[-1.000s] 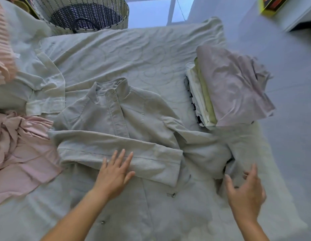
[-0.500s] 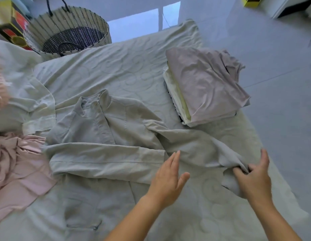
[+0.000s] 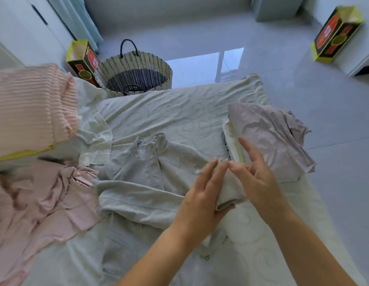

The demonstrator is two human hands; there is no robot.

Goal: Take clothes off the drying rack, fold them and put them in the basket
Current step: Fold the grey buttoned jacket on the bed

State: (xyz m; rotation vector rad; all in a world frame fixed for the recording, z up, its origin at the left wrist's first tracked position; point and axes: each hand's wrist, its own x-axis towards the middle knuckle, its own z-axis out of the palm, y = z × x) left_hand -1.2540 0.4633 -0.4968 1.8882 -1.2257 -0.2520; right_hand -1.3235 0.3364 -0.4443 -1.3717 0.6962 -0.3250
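Observation:
A pale grey jacket (image 3: 150, 174) lies face up on the bed sheet (image 3: 169, 112), its left sleeve folded across the chest. Its right sleeve (image 3: 229, 193) is bunched up between my two hands. My left hand (image 3: 202, 195) has straight fingers against the sleeve's left side. My right hand (image 3: 255, 178) rests on its right side with fingers spread and the thumb tip near my left fingertips. The woven basket (image 3: 167, 69) stands on the floor beyond the bed, with nothing visible in it.
A folded stack topped by a mauve garment (image 3: 272, 137) sits right of the jacket. Loose pink clothes (image 3: 35, 203), a pink striped garment (image 3: 31, 104) and a white shirt (image 3: 95, 129) lie left. Yellow-black boxes (image 3: 82, 58) (image 3: 336, 34) stand on the floor.
My right hand has brought the sleeve end in from the right toward the jacket. My left hand slid right to meet it. The view tilted up.

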